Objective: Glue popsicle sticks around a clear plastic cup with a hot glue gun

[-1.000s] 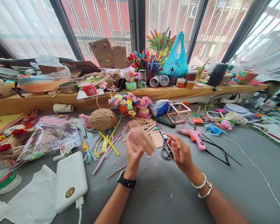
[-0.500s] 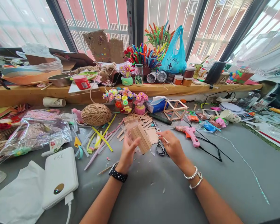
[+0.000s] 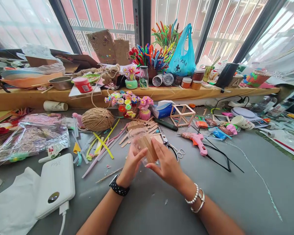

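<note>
A panel of wooden craft sticks (image 3: 147, 145) laid side by side rests against clear plastic (image 3: 137, 133), tilted above the table. My left hand (image 3: 133, 163) is closed around its left and lower side, thumb on the sticks. From the right, my right hand (image 3: 168, 166) grips the panel's right edge, fingers on the top sticks and thumb low. Behind it lie scissors (image 3: 179, 152) with metal finger loops, and a dark-handled pair partly hidden by that hand. Loose craft sticks (image 3: 134, 125) are piled just beyond the panel.
A pink glue gun (image 3: 194, 139) with a black cord lies to the right. Beyond stands a wooden stick cube frame (image 3: 182, 115). Left are a twine ball (image 3: 98, 119), yellow and pink strips, and a white power bank (image 3: 56, 186) with a cable. A crowded ledge (image 3: 88, 98) runs behind.
My right hand has moved left from beside the scissors onto the craft-stick panel, uncovering the metal scissor loops. My left hand keeps its hold. The whole view has shifted slightly.
</note>
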### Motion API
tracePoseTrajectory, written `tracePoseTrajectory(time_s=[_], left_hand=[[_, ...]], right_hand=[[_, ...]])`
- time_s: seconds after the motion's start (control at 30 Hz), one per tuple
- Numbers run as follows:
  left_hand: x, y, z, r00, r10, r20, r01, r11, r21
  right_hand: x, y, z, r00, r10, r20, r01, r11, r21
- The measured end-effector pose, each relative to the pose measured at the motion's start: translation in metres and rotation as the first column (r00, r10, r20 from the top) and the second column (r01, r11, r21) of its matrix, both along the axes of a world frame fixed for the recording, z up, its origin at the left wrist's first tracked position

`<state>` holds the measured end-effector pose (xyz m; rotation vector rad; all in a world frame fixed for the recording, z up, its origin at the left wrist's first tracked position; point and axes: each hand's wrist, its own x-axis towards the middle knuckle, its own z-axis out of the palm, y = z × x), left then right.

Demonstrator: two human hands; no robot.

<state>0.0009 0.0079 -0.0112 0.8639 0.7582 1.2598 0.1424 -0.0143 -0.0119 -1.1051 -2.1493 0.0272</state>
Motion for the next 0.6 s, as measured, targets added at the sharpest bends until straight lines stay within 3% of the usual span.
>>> tracePoseTrajectory(time_s=[0.33,0.6], left_hand=[[0.0033,-0.0040,-0.0038,0.987,-0.132,0.091,0.132,0.991,0.016],[0.0028,-0.0053,0.0004,0.983,-0.156,0.101,0.154,0.988,0.028]], right_hand=[[-0.0033,-0.0015,-0.0016,0.999,-0.037,0.038,0.036,0.999,0.023],[-0.0015,-0.0005,-0.0021,0.998,-0.017,0.054,0.018,1.000,-0.015]])
